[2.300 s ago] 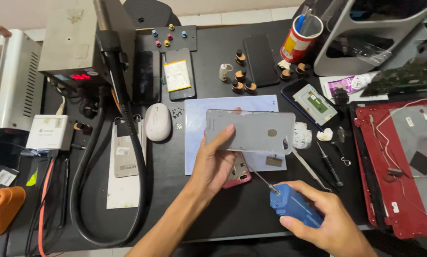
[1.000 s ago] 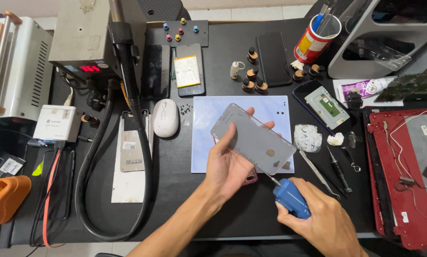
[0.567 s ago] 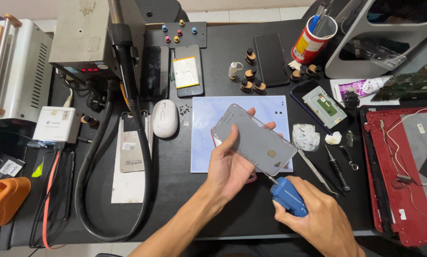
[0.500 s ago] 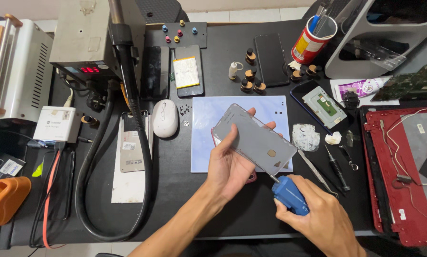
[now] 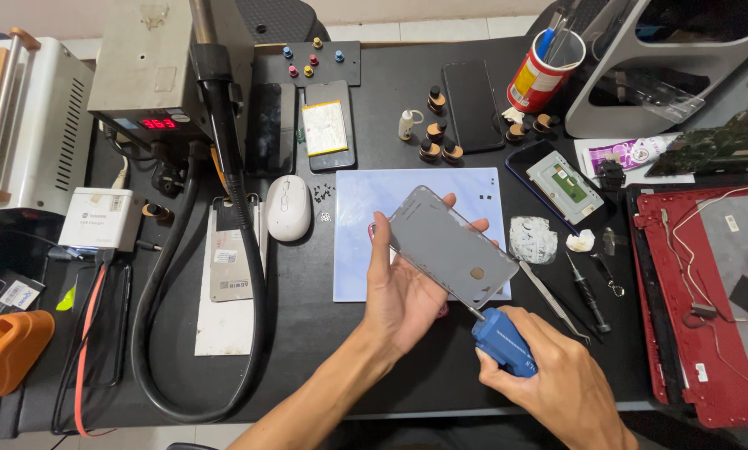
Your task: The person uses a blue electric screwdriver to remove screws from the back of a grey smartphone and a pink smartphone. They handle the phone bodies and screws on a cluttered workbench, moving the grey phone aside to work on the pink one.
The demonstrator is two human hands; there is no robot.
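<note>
Two hands: left hand [image 5: 403, 293] holds one phone [image 5: 451, 247], right hand [image 5: 557, 387] one screwdriver [image 5: 501, 339].

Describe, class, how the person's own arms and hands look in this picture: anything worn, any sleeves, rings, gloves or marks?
Both arms are bare to the bottom edge of the picture, with no sleeves in view. The left hand and right hand wear no gloves, and no ring, watch or wristband shows. No marks can be made out.

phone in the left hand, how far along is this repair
Done: loose screws lie by the white mouse. In hand: the left hand holds the grey phone over the blue mat; the right hand works a blue screwdriver at its edge. Left: its back still looks closed.
</note>
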